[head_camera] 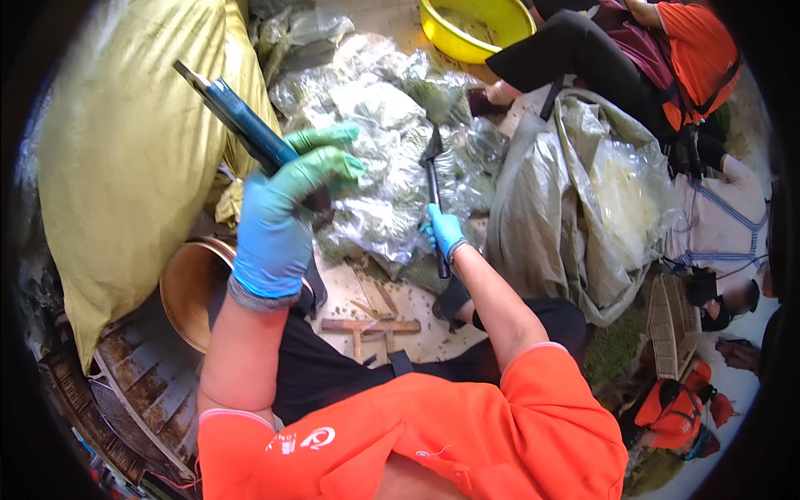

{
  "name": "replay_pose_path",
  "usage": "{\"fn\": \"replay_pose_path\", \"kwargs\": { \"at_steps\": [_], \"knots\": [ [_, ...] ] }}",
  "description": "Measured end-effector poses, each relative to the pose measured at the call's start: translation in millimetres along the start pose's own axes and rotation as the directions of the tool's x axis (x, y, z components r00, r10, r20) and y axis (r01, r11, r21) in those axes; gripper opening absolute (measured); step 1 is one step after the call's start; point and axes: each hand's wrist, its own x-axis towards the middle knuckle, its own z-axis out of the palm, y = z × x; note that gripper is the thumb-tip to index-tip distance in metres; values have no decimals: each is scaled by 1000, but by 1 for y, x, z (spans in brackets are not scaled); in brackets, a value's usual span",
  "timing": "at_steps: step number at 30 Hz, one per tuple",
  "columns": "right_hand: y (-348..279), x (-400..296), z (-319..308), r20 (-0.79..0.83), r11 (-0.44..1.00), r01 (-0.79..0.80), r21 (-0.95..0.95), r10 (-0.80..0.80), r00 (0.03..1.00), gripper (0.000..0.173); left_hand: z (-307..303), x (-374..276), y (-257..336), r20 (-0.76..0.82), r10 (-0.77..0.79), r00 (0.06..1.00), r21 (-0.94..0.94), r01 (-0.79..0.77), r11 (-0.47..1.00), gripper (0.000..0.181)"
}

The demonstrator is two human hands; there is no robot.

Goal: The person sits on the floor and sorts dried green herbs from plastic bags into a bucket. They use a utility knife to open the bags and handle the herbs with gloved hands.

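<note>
My left hand point(275, 219), in a blue glove with green-tinted fingers, is raised left of centre. It holds a long dark teal object point(247, 119) with a metal-looking end; blur and angle leave its kind unclear. In a blue glove, my right hand point(446, 230) grips the black handle of a tool point(432, 178) with a dark pointed head. That head lies over a heap of clear plastic bags point(381, 112) with green plant matter inside. I cannot tell whether it touches them.
A large yellow woven sack point(137, 156) stands at left, above a round tub point(187, 297). A greyish sack point(544, 206) slumps at right. Wooden pieces point(372, 326) lie between my legs. Beyond the heap is a yellow basin point(478, 28), with a seated person point(600, 56) beside it.
</note>
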Motion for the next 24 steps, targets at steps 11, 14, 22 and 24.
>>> {"fn": "replay_pose_path", "kwargs": {
  "at_steps": [11,14,22,24],
  "knots": [
    [-286,-176,22,-29,241,941,236,-967,255,40,1,-7,3,-59,66,996,96,-60,994,35],
    [-342,-180,51,-241,-47,993,108,-970,-19,36,-5,-5,3,-92,49,995,64,-43,997,36],
    [-40,72,68,-46,774,505,-383,-561,826,43,-7,21,-2,-106,-4,994,136,19,991,34],
    [-53,35,50,133,964,217,-153,-198,971,43,-2,20,-7,-114,7,993,106,5,994,33]
  ]
}}
